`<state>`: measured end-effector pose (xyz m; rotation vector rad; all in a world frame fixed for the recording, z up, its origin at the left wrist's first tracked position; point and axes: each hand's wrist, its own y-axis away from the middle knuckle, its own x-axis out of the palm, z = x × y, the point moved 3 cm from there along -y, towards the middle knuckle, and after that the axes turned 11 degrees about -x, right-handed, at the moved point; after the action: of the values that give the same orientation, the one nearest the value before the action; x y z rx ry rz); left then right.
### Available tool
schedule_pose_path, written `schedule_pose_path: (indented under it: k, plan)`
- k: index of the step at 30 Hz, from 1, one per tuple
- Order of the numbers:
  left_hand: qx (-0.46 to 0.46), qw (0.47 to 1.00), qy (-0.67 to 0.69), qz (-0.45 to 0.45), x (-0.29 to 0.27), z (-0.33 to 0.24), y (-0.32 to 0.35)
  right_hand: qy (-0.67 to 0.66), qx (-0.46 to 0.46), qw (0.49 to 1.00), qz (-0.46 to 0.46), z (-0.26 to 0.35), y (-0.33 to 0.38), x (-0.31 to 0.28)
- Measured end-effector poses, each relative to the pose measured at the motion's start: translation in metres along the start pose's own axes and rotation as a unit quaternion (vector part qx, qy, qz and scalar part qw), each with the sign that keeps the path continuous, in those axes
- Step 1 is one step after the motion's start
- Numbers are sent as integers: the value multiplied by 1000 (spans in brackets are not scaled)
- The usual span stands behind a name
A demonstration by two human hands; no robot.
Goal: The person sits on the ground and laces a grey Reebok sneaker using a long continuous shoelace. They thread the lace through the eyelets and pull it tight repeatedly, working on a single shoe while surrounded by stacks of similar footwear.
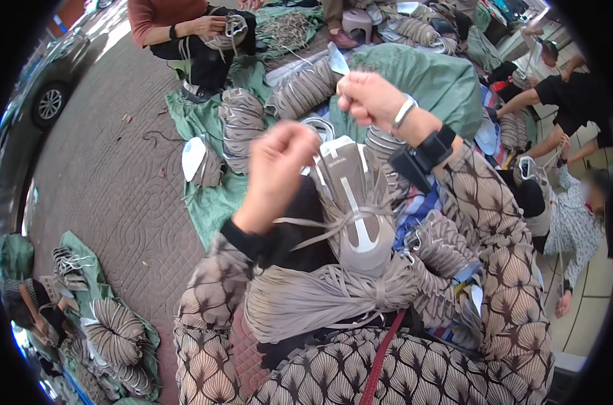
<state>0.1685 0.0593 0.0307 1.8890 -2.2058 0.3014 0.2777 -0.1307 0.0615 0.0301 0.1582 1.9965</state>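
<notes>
My left hand (283, 169), curled closed and smeared by motion, is raised just left of a grey-beige shoe upper (355, 209) with white trim. Higher and farther off, my right hand (370, 100) is pinched closed in front of a green sack. I cannot make out what either hand holds. The shoe upper rests above my lap, toe end toward me, with a flat beige lace (313, 233) lying loosely across it. A thick bundle of beige laces (313, 300), tied near its right end, lies on my lap.
Stacked rolls of shoe uppers (242, 128) lie on green sheeting ahead, beside a bulging green sack (421, 84). More rolls (441, 250) lie at my right. A person (185, 34) sits ahead left; others work at right and lower left. A parked car (46, 88) stands far left.
</notes>
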Motion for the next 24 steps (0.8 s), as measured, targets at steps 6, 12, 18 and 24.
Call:
schedule_pose_path:
  k: [6,12,18,24]
  plan:
    - [-115,992,-46,29,-28,-22,-32,-98,22,994,52,-16,4,49]
    - [-66,992,-99,47,-27,-17,-36,-128,42,986,98,-13,16,54]
    - [-37,990,-133,41,-34,-18,-36,-161,64,978,114,-6,22,59]
    - [-54,996,-70,21,-39,-11,-32,-150,50,981,111,0,25,60]
